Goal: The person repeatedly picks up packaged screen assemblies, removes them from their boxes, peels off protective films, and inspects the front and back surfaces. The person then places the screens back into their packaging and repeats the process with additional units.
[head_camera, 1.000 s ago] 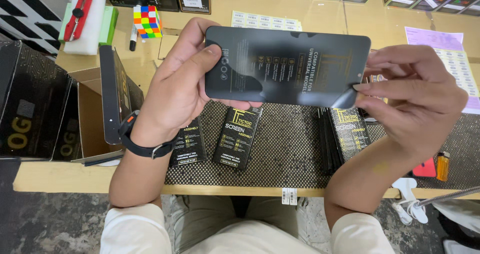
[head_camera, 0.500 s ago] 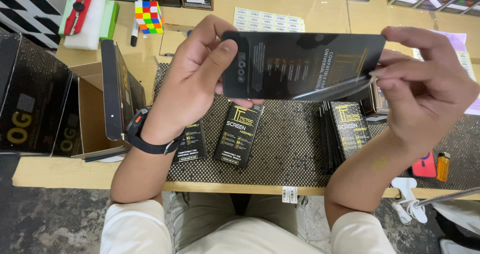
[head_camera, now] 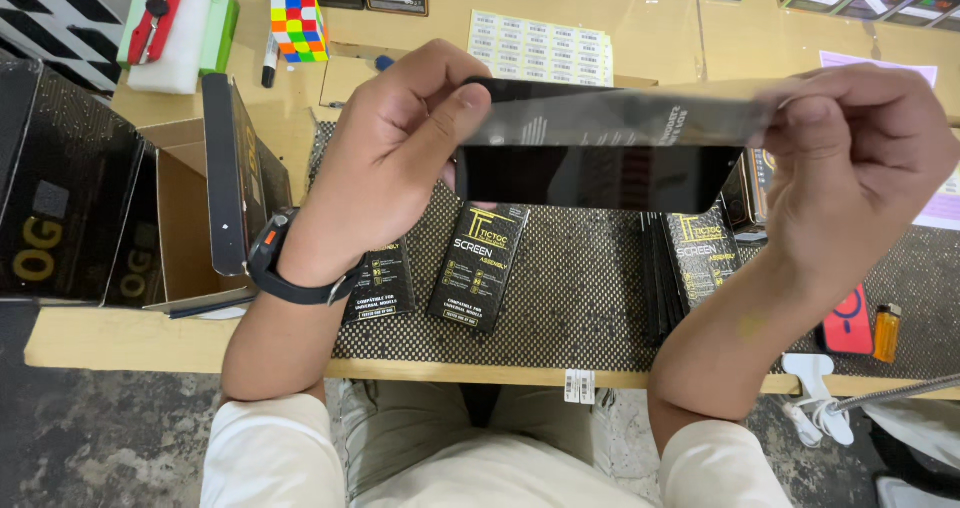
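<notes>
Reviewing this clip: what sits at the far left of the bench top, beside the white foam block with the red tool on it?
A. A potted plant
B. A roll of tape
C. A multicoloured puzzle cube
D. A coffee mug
C. The multicoloured puzzle cube stands just right of the white foam block, beyond the left hand and right hand that hold the flat black box.

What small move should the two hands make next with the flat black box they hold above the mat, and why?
Probably keep tipping the flat black box until one face squarely meets the eye. The left hand pinches its left end and the right hand its right end; it sits tilted and partly blurred above the mesh mat, so neither face reads clearly.
</notes>
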